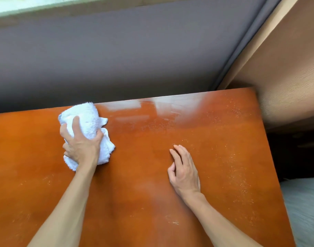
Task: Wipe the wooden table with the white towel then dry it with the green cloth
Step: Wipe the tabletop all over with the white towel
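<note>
Left hand (81, 147) clamped over the bunched white towel (89, 129) at ten o'clock on the worktop (143, 202); right hand (184, 171) empty, resting flat, fingers loose. Best swept toward three o'clock with firm, overlapping strokes through the pale specks (229, 157). No green cloth visible.

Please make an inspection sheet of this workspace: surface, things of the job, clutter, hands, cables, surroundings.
Surface: wooden table bare, pale specks across its right part, glare along the far edge.
Job's things: white towel bunched on the table, far left; green cloth not in view.
Clutter: nothing seen.
Hands: left hand grips the towel; right hand empty, fingers resting on the table.
Cables: nothing seen.
Surroundings: grey curtain behind the table, tan wall at right.
</note>
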